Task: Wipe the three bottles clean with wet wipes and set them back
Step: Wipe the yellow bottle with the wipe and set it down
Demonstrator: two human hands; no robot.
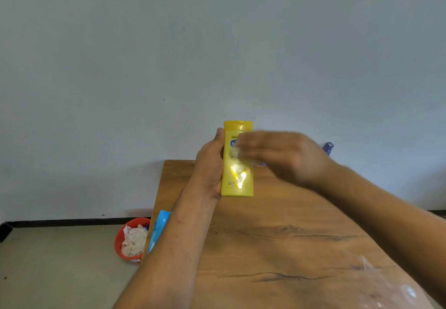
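The left hand (210, 164) grips the bottle (237, 181) upright above the counter (277, 236), label facing the person, so the blurred right hand (284, 156), fingers (251, 144) seemingly flat together, can press the wipe (235, 152) on it.

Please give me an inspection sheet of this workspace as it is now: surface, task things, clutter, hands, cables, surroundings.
Surface: wooden table, dark grain marks.
Job's things: yellow bottle held upright, cap up; wet wipe against its front; blue pack at the table's left edge; blue object partly hidden behind the right hand.
Clutter: clear plastic item, near right, blurred.
Hands: left hand grips the bottle's side; right hand on the wipe, blurred, grip unclear.
Cables: nothing seen.
Surroundings: red bin on the floor, holding used wipes; plain wall.
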